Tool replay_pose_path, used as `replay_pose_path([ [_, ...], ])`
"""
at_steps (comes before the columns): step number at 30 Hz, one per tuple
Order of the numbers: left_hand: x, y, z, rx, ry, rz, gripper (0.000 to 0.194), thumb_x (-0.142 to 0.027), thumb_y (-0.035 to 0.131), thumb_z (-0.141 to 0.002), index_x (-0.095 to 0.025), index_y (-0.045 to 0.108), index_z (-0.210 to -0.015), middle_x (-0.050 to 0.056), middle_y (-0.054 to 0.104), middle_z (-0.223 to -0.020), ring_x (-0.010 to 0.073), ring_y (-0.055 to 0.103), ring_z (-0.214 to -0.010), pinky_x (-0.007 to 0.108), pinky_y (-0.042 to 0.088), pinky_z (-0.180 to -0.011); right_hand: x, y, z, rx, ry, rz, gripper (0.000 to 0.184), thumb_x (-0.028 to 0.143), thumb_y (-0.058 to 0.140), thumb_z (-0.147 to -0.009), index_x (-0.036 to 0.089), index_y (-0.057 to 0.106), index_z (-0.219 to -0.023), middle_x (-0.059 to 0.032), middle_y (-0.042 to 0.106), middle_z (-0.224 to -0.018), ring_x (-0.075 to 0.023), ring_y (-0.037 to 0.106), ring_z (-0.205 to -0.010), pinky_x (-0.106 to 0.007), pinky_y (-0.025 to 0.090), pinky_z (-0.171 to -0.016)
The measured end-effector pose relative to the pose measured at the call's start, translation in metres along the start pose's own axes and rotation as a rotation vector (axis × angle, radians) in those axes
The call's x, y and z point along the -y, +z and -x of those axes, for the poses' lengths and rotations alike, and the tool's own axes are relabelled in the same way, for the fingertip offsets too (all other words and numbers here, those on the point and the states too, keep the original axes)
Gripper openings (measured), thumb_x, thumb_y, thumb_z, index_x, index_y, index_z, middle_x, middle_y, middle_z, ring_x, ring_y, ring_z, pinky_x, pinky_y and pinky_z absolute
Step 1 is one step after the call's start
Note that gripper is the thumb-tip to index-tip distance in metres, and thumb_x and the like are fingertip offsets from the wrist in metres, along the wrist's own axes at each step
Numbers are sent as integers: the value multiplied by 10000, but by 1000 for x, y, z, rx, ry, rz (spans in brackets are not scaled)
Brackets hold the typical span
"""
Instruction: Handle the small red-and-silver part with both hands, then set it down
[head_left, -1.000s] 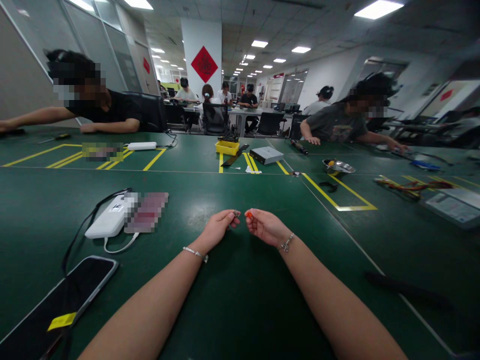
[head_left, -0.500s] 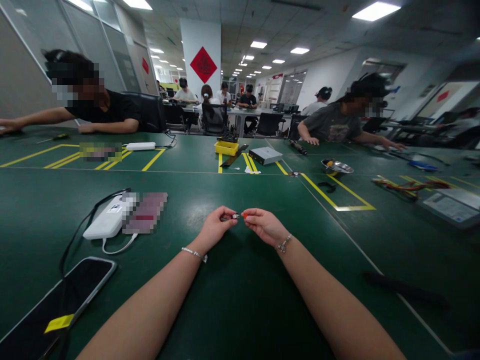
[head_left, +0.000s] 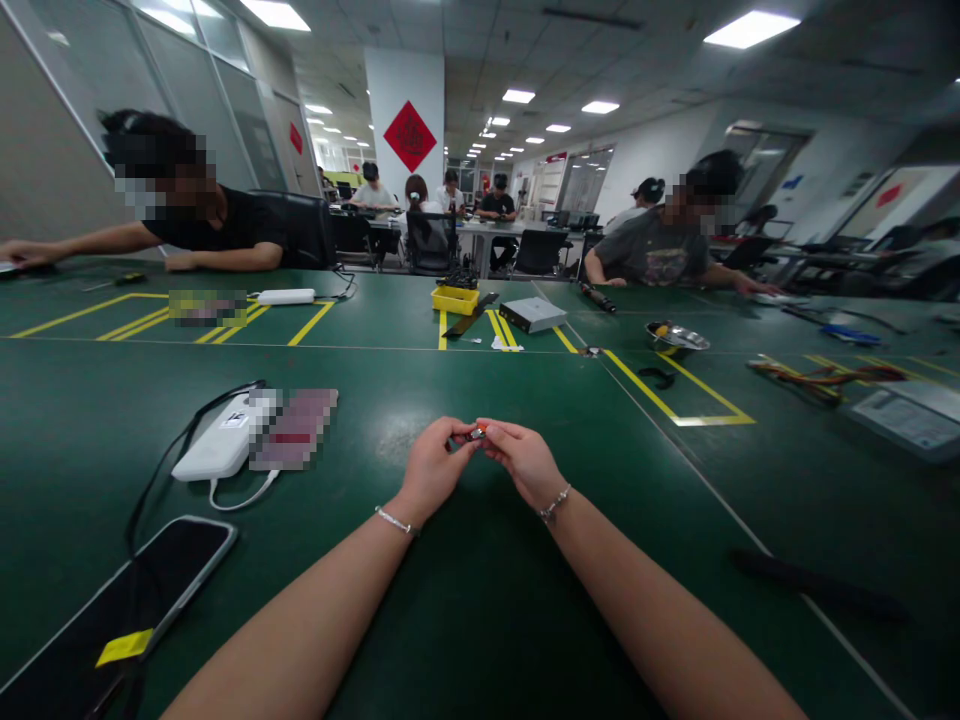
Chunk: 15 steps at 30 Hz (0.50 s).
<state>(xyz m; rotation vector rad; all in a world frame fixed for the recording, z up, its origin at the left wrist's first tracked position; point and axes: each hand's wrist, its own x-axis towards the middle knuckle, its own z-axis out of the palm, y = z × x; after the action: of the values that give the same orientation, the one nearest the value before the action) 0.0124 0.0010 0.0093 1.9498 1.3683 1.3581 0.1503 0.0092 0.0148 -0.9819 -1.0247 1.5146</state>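
Note:
Over the green table, my left hand [head_left: 433,465] is closed, pinching a small silver-and-dark piece [head_left: 474,435] between thumb and fingers. Its exact kind is too small to make out. From the other side, my right hand [head_left: 527,464] pinches a small orange piece [head_left: 482,427], mostly covered by the fingertips. The two pieces meet or nearly meet between my fingertips; whether they are joined I cannot tell. Both wrists wear bracelets.
To the left lie a white power bank [head_left: 225,440], a pinkish flat object [head_left: 296,430] and a phone [head_left: 127,610] with a black cord. Farther off stand a yellow bin [head_left: 455,299], a grey box [head_left: 533,315] and a metal bowl [head_left: 679,338]. Two people sit across the table.
My hands have come together, bringing the orange piece up to the silver-and-dark piece. The view has shifted slightly. The person at right has drawn one arm in.

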Motion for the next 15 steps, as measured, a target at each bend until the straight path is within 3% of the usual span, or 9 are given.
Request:
replay_pose_path([
  [6, -2, 1, 2, -121, 13, 6, 143, -229, 584, -691, -179, 577, -824, -1, 573, -748, 103, 507, -653, 231, 415, -612, -1, 3, 3, 80, -1, -94, 287, 330, 617, -647, 194, 645, -899, -61, 630, -937, -144, 553, -821, -270, 395, -692],
  [15, -3, -1, 4, -124, 58, 28, 115, -200, 588, -689, -176, 585, -802, 4, 579, -745, 98, 503, -634, 227, 419, -603, 0, 2, 4, 139, 13, -145, 252, 298, 616, -656, 190, 649, -882, -58, 622, -939, -150, 538, -842, -291, 400, -720],
])
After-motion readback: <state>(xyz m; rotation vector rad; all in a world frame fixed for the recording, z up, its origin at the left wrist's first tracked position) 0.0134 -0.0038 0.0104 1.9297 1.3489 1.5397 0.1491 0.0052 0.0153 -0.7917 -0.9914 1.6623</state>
